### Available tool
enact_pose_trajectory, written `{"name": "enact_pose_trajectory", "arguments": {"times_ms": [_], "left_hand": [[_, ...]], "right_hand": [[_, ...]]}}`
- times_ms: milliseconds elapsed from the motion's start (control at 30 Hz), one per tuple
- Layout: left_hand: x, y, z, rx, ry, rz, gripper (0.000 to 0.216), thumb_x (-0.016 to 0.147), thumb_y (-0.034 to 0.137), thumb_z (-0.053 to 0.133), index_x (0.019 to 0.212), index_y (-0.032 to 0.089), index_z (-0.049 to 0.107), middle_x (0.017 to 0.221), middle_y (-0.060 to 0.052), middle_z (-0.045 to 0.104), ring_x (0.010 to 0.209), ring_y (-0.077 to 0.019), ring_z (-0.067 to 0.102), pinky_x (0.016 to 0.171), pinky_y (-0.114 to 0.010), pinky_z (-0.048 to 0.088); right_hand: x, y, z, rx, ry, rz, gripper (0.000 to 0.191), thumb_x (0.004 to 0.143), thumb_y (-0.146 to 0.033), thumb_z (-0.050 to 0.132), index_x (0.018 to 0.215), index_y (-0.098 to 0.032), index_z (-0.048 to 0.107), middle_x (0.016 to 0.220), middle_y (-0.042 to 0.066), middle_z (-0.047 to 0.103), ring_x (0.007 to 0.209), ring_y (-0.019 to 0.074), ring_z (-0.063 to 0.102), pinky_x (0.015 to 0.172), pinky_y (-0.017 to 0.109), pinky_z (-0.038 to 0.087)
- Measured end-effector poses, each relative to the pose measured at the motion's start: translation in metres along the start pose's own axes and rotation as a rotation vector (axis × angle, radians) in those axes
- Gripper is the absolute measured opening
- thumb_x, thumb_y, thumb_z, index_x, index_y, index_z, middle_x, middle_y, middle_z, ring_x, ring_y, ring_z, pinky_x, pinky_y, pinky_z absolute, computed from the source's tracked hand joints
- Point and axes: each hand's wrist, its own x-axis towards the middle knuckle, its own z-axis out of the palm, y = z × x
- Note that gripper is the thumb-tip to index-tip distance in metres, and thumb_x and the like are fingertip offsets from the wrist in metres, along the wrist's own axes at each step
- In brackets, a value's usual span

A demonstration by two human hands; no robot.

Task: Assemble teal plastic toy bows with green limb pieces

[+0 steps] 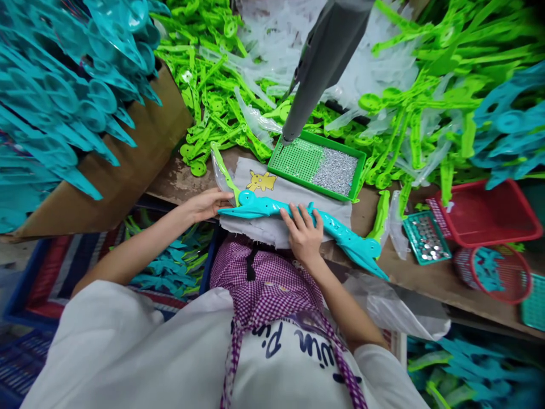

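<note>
Across a pale cloth lies a long turquoise plastic part with a round joint and pointed flap at each end. My left hand is closed at its left joint, pinching the base of a lime-green plastic arm with a clear piece along it; the fingertips are partly hidden. My right hand grips the middle of the turquoise part from above, fingers curved over it. At the part's right joint, another lime-green arm points away from me. Above hangs a dark powered screwdriver, its tip over a green screw tray.
Lime-green and clear pieces are heaped behind the tray. Left stands a cardboard box of turquoise parts. On the right are a red bin, a small teal tray of metal pieces and a red basket.
</note>
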Motion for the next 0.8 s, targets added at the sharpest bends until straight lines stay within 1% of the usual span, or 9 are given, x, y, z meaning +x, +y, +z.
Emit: {"name": "enact_pose_trajectory", "arguments": {"times_ms": [67, 167, 233, 333, 433, 533, 600, 700, 800], "left_hand": [[0.000, 0.000, 0.002, -0.007, -0.010, -0.007, 0.011, 0.073, 0.010, 0.076, 0.083, 0.015, 0.072, 0.084, -0.007, 0.077, 0.069, -0.0145, 0.070, 0.070, -0.026, 0.060], [-0.001, 0.004, 0.005, 0.003, -0.026, -0.010, 0.012, 0.072, 0.010, 0.076, 0.083, 0.015, 0.072, 0.082, -0.005, 0.077, 0.067, -0.0137, 0.069, 0.066, -0.024, 0.059], [-0.002, 0.006, 0.007, 0.027, -0.031, -0.006, 0.013, 0.072, 0.014, 0.079, 0.083, 0.016, 0.073, 0.083, -0.005, 0.077, 0.066, -0.0141, 0.068, 0.063, -0.024, 0.058], [0.000, 0.007, 0.012, 0.064, -0.030, 0.010, 0.023, 0.066, 0.019, 0.086, 0.087, 0.017, 0.075, 0.086, -0.007, 0.078, 0.068, -0.0168, 0.068, 0.061, -0.026, 0.058], [0.004, 0.005, 0.017, 0.088, 0.005, 0.026, 0.025, 0.060, 0.018, 0.087, 0.082, 0.017, 0.074, 0.082, -0.006, 0.077, 0.068, -0.0177, 0.067, 0.059, -0.027, 0.057], [0.008, 0.003, 0.021, 0.101, 0.062, 0.043, 0.023, 0.060, 0.017, 0.084, 0.078, 0.018, 0.071, 0.076, -0.004, 0.074, 0.064, -0.0160, 0.065, 0.055, -0.026, 0.054], [0.011, 0.003, 0.023, 0.095, 0.087, 0.061, 0.025, 0.060, 0.015, 0.083, 0.080, 0.018, 0.069, 0.076, -0.003, 0.072, 0.063, -0.0156, 0.064, 0.055, -0.027, 0.054], [0.013, 0.003, 0.024, 0.098, 0.084, 0.084, 0.029, 0.058, 0.015, 0.084, 0.082, 0.017, 0.068, 0.080, -0.004, 0.073, 0.066, -0.0169, 0.066, 0.057, -0.030, 0.055], [0.015, 0.002, 0.023, 0.126, 0.080, 0.092, 0.029, 0.058, 0.018, 0.083, 0.083, 0.018, 0.068, 0.081, -0.005, 0.074, 0.067, -0.0176, 0.066, 0.056, -0.029, 0.054]], "right_hand": [[0.000, 0.001, 0.001, -0.039, 0.013, -0.017, 0.055, 0.098, -0.010, 0.042, 0.148, -0.032, 0.054, 0.144, 0.006, 0.063, 0.134, 0.0245, 0.058, 0.119, 0.052, 0.032], [0.000, 0.001, 0.000, -0.076, 0.011, -0.032, 0.056, 0.099, -0.010, 0.041, 0.149, -0.033, 0.052, 0.144, 0.005, 0.063, 0.135, 0.0239, 0.058, 0.121, 0.052, 0.031], [-0.001, 0.001, -0.001, -0.081, 0.023, -0.037, 0.056, 0.099, -0.011, 0.042, 0.150, -0.033, 0.051, 0.144, 0.006, 0.063, 0.135, 0.0239, 0.058, 0.121, 0.052, 0.031], [-0.002, 0.002, -0.001, -0.074, 0.052, -0.034, 0.057, 0.098, -0.010, 0.043, 0.150, -0.033, 0.050, 0.144, 0.006, 0.063, 0.135, 0.0237, 0.057, 0.121, 0.052, 0.032], [-0.004, 0.002, 0.001, -0.059, 0.041, -0.014, 0.058, 0.098, -0.012, 0.043, 0.151, -0.034, 0.048, 0.146, 0.006, 0.062, 0.136, 0.0242, 0.057, 0.121, 0.053, 0.031], [-0.002, 0.001, -0.003, -0.019, 0.007, 0.014, 0.056, 0.099, -0.013, 0.044, 0.150, -0.035, 0.049, 0.145, 0.007, 0.062, 0.136, 0.0249, 0.058, 0.120, 0.053, 0.031], [0.003, 0.000, -0.012, 0.024, -0.050, 0.031, 0.052, 0.100, -0.017, 0.046, 0.149, -0.033, 0.052, 0.146, 0.007, 0.061, 0.136, 0.0261, 0.057, 0.120, 0.054, 0.031], [0.015, -0.002, -0.036, 0.122, -0.177, 0.076, 0.044, 0.103, -0.029, 0.048, 0.146, -0.030, 0.056, 0.148, 0.009, 0.059, 0.139, 0.0288, 0.054, 0.121, 0.061, 0.027], [0.037, -0.004, -0.061, 0.275, -0.194, 0.173, 0.039, 0.104, -0.038, 0.046, 0.138, -0.028, 0.062, 0.138, 0.008, 0.067, 0.132, 0.0255, 0.061, 0.121, 0.060, 0.030]]}}
